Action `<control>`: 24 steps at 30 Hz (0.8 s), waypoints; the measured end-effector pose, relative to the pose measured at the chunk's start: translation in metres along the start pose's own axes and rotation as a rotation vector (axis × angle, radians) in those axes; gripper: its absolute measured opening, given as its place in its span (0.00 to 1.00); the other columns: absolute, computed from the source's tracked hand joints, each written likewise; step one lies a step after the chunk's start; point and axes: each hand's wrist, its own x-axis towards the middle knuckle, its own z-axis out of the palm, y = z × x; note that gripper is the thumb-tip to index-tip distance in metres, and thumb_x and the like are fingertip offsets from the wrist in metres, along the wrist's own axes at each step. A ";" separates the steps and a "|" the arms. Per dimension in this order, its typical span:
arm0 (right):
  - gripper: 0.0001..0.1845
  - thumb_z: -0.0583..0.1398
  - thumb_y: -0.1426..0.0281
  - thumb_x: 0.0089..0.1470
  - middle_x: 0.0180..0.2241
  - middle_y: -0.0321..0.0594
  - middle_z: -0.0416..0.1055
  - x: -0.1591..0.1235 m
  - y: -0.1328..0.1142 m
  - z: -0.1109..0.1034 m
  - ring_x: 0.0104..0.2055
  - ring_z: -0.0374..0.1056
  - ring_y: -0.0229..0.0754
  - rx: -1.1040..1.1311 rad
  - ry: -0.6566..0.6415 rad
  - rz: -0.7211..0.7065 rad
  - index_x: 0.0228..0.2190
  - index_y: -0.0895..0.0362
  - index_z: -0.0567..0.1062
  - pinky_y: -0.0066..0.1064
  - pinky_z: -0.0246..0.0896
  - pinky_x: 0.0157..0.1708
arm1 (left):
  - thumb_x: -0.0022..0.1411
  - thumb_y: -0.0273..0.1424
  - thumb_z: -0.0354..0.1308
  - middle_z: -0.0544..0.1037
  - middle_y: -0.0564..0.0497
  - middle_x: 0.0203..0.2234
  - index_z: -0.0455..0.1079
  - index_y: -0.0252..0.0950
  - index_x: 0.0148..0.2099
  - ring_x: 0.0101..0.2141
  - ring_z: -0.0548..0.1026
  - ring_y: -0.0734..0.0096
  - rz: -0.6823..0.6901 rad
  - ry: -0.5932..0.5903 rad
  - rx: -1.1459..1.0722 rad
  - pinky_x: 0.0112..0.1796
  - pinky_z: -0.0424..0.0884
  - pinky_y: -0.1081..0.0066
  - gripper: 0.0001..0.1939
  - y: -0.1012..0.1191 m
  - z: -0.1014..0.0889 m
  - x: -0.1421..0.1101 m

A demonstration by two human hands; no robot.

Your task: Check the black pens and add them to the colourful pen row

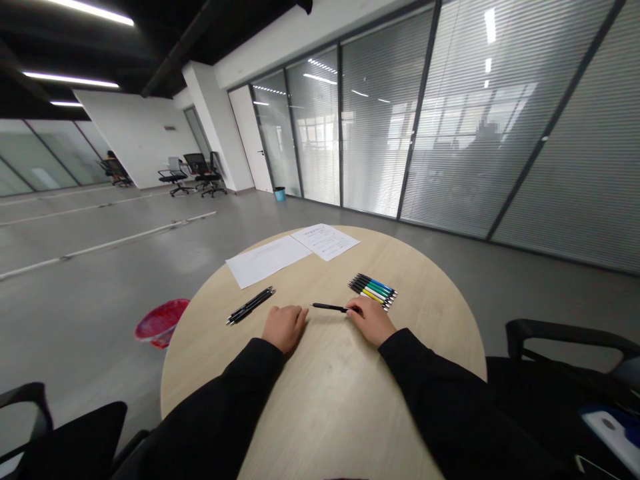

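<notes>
My right hand pinches a slim black pen near one end. The pen lies nearly level just above or on the tabletop, its tip pointing left towards my other hand. My left hand rests on the table with its fingers curled in, close to the pen tip but apart from it; no object shows in it. Left of that hand lies a small bundle of black pens. Just beyond my right hand is a row of pens with black, blue, green, white and yellow barrels, partly covered by the hand.
Two sheets of paper, one blank-looking and one printed, lie at the far side of the round wooden table. A red bin stands on the floor at left. Black chairs flank me, one armrest at right.
</notes>
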 end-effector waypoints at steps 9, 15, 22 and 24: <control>0.02 0.61 0.75 0.54 0.31 0.39 0.72 -0.001 -0.005 0.001 0.36 0.65 0.41 0.006 0.014 -0.039 0.31 0.57 0.75 0.31 0.57 0.38 | 0.67 0.44 0.41 0.64 0.54 0.20 0.57 0.38 0.25 0.25 0.65 0.68 -0.232 0.167 -0.605 0.28 0.60 0.69 0.21 0.001 0.001 0.002; 0.02 0.61 0.75 0.55 0.32 0.39 0.72 -0.001 -0.005 0.001 0.36 0.65 0.41 0.014 0.014 -0.066 0.31 0.57 0.75 0.32 0.57 0.38 | 0.66 0.45 0.43 0.60 0.57 0.19 0.55 0.39 0.25 0.22 0.60 0.72 -0.240 0.125 -0.787 0.26 0.58 0.70 0.21 0.003 0.005 0.002; 0.03 0.61 0.75 0.55 0.32 0.40 0.73 -0.001 -0.006 0.002 0.37 0.65 0.42 0.011 0.013 -0.082 0.32 0.57 0.75 0.33 0.58 0.39 | 0.65 0.47 0.45 0.58 0.58 0.18 0.55 0.38 0.26 0.20 0.57 0.74 -0.230 0.052 -0.889 0.23 0.55 0.72 0.21 -0.001 0.010 0.003; 0.03 0.61 0.75 0.55 0.32 0.40 0.73 -0.001 -0.006 0.003 0.37 0.66 0.42 0.014 0.012 -0.082 0.32 0.57 0.76 0.33 0.58 0.39 | 0.64 0.48 0.46 0.58 0.58 0.18 0.55 0.38 0.25 0.20 0.57 0.75 -0.222 0.037 -0.888 0.23 0.55 0.72 0.22 -0.001 0.010 0.003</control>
